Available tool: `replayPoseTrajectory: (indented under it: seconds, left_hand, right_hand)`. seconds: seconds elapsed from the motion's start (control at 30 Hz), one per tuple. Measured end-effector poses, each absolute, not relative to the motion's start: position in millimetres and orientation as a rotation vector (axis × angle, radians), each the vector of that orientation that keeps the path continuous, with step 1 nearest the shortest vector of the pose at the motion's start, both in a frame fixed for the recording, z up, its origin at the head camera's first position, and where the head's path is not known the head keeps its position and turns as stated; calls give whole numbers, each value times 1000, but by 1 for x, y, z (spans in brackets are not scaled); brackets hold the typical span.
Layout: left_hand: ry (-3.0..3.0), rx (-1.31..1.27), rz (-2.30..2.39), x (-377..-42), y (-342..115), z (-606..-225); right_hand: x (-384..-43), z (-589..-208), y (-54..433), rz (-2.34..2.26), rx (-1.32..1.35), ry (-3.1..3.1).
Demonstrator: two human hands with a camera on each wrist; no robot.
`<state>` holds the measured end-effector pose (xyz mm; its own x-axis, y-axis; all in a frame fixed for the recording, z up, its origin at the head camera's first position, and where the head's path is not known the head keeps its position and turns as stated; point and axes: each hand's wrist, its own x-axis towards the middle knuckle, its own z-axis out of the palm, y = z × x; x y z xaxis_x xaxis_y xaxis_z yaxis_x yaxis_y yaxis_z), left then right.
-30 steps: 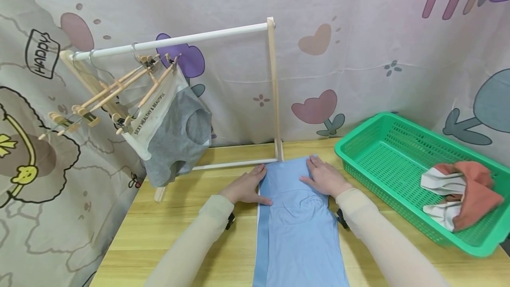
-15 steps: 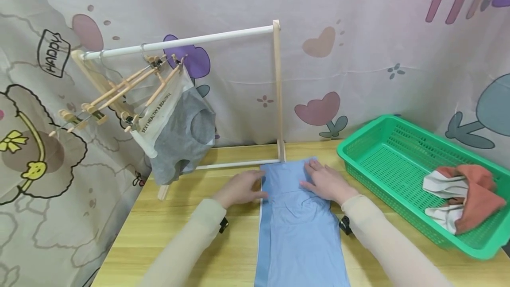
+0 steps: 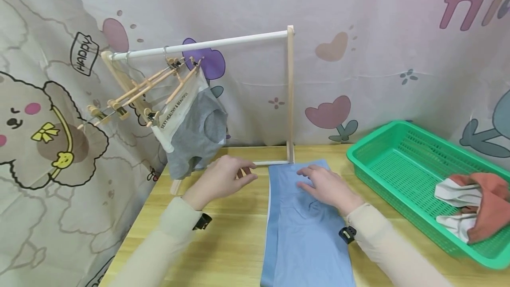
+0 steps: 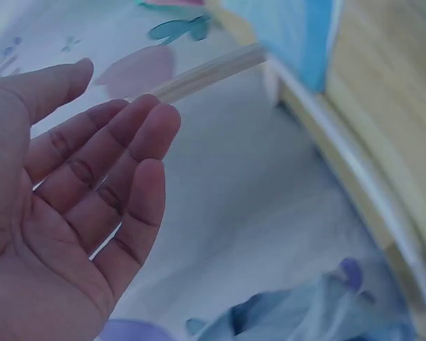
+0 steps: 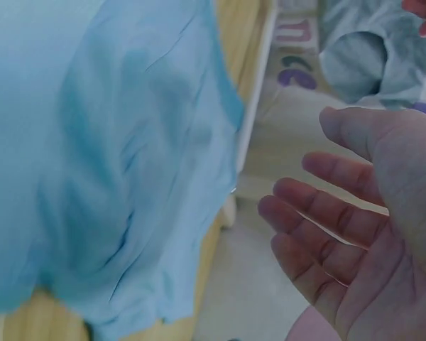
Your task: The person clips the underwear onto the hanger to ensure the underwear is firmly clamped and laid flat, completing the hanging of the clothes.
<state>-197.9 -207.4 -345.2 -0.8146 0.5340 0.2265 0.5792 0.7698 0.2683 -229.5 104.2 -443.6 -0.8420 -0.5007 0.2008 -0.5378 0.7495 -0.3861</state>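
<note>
A light blue garment (image 3: 308, 242) lies lengthwise on the wooden table, a darker blue band along its left side. My right hand (image 3: 328, 187) hovers over its far part, fingers loosely bent and holding nothing. In the right wrist view that hand (image 5: 369, 220) appears apart from the blue cloth (image 5: 142, 142). To the left of the garment, my left hand (image 3: 225, 176) is raised off the table in front of the hanging grey underpants (image 3: 195, 132). The left wrist view shows the same hand (image 4: 78, 192) with relaxed fingers and a bare palm.
A wooden rack with a white rail (image 3: 239, 40) stands at the back left. Clip hangers (image 3: 147, 90) hang from it, one bearing the underpants. At right, a green basket (image 3: 392, 189) contains a rust-and-white garment (image 3: 478, 203). A printed curtain (image 3: 255, 83) covers the back.
My left hand has left the blue garment's edge, moving left and up towards the rack. The right hand has lifted off the cloth. The head view has turned slightly left.
</note>
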Motion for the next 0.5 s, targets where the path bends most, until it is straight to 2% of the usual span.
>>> replayPoseTrajectory:
  seconds: [0.5]
  left_hand:
    - [-2619, -751, -607, -173, -253, -264]
  right_hand:
    - [-231, -415, 81, 929, 856, -2709]
